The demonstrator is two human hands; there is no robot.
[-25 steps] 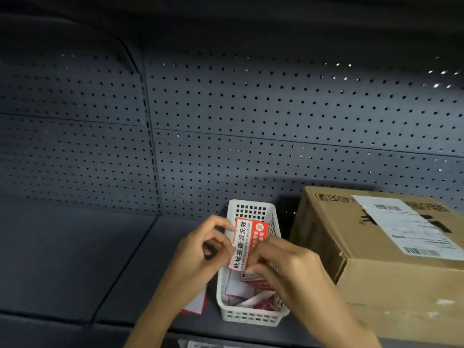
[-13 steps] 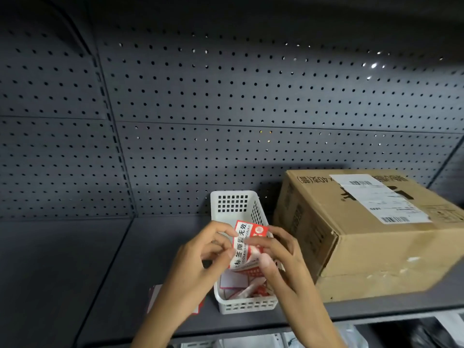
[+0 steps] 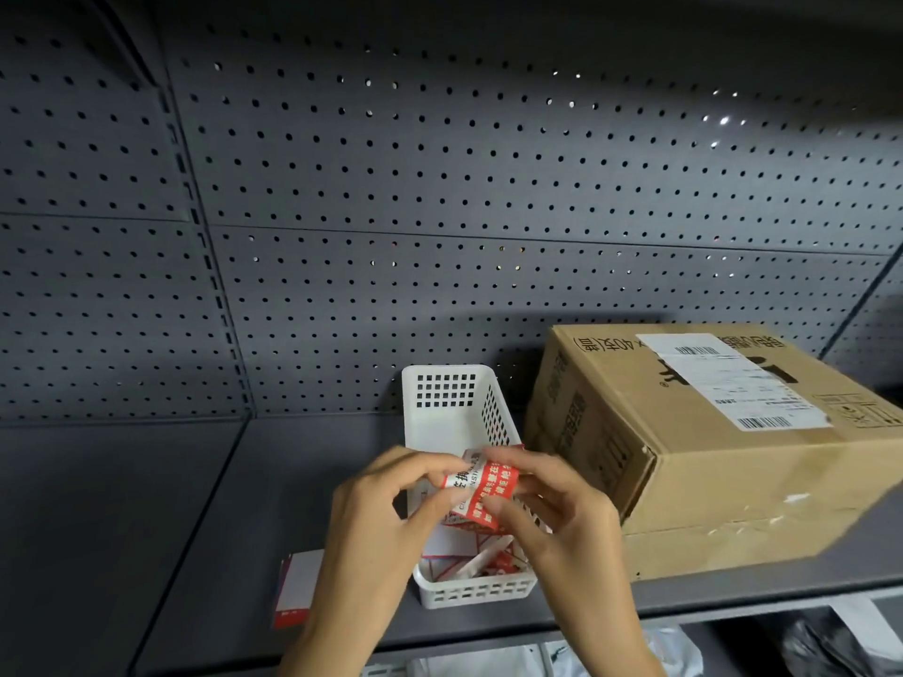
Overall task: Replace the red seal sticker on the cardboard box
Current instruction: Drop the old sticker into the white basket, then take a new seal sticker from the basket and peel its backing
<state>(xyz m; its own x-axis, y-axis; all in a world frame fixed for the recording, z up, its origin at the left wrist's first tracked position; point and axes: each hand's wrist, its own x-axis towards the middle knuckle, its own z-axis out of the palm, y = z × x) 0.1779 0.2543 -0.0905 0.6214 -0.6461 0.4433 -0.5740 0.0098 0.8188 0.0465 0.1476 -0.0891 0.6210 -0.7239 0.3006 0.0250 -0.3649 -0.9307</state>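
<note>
Both hands met above the near end of a white basket (image 3: 457, 408), pinching one red sticker (image 3: 481, 491) between them. The left hand (image 3: 376, 525) gripped the sticker's left edge between thumb and forefinger, its other fingers curled in; the right hand (image 3: 557, 520) pinched the right edge with thumb below and fingertips (image 3: 498, 456) on top, so the sticker lay bent between the two grips. Below them the basket held more red and white slips. Left of it a card (image 3: 295, 591) lay flat on the grey shelf (image 3: 146, 505). Just right of the basket sat the cardboard box (image 3: 708, 481), a white label (image 3: 733, 383) on its top. Behind everything stood a pegboard wall (image 3: 440, 188).
</note>
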